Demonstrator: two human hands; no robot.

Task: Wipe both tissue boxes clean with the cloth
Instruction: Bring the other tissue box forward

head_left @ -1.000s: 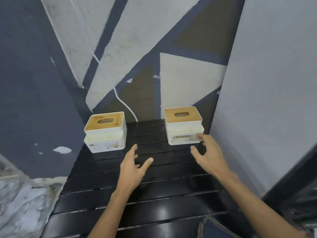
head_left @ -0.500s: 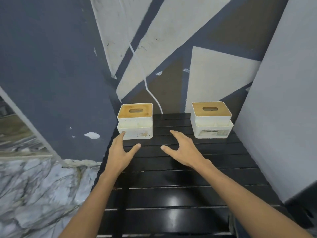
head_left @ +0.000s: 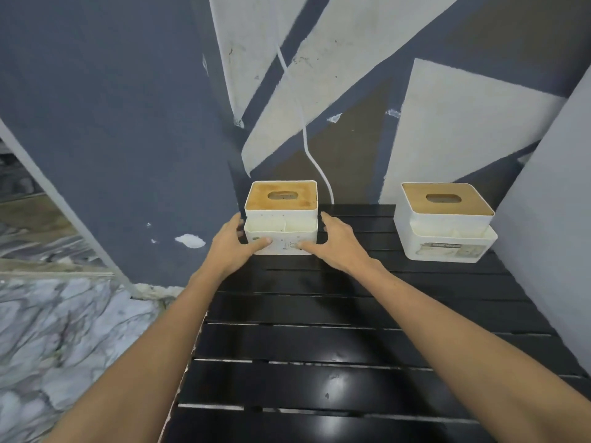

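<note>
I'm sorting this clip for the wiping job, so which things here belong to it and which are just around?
Job:
left tissue box, held by left hand and right hand
right tissue box
No cloth is visible.

Just there:
white cable
black slatted table

- Overall light: moderate, even, indoor; no harsh contrast.
- Glare: soft white highlights on the glossy black slatted table point(head_left: 319, 314), strongest near the lower centre, suggesting a source overhead.
- Shadows: faint and diffuse under the left tissue box point(head_left: 281, 219) and right tissue box point(head_left: 444, 225); darker wedge in the corner behind the right one.
- Focus: centre reasonably sharp; marbled floor point(head_left: 64, 330) at lower left smeared and soft.
- Distortion: wide-angle stretch; wall edges lean outward, forearms enlarge towards the bottom corners.
</note>
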